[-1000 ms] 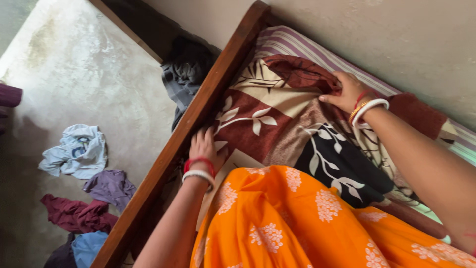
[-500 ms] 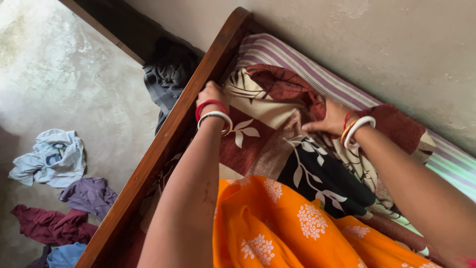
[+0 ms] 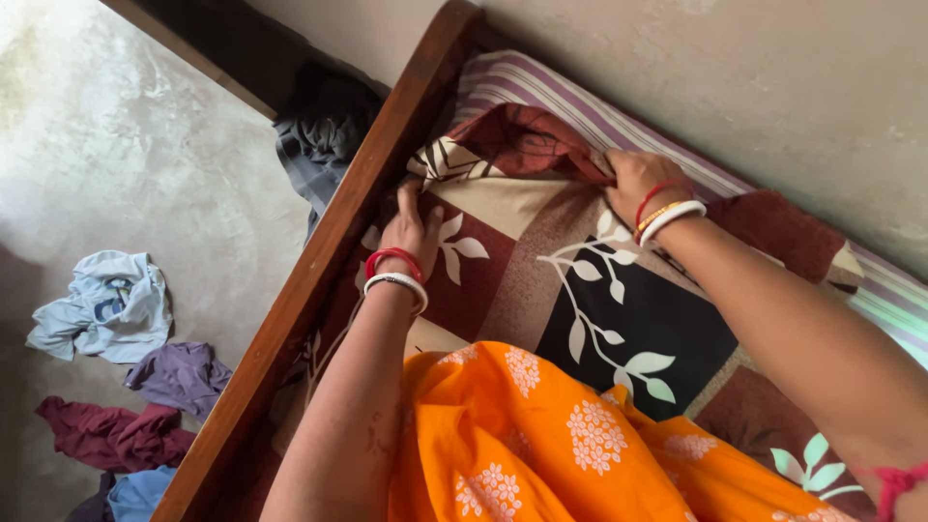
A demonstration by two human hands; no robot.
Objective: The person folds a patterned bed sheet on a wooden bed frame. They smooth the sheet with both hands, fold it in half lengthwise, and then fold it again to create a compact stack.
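A patchwork bedsheet (image 3: 541,271) in maroon, beige and black with white leaf prints lies on a striped mattress (image 3: 580,101). My left hand (image 3: 411,227) presses flat on the sheet next to the wooden bed rail (image 3: 358,213), fingers pointing toward the sheet's bunched corner. My right hand (image 3: 633,179) pinches a maroon fold of the sheet near the wall side. Both wrists wear red and white bangles. My orange flowered garment (image 3: 541,435) covers the near part of the bed.
A grey plastered wall (image 3: 754,77) runs along the far side of the bed. A dark grey cloth (image 3: 324,130) hangs by the bed's corner. On the concrete floor lie a light blue garment (image 3: 101,304), a purple one (image 3: 179,372) and a maroon one (image 3: 111,435).
The sheet has been pulled flatter, with fewer folds in the middle. My left hand slid from the rail corner down onto the sheet. My right hand moved up toward the wall, gripping the maroon fold.
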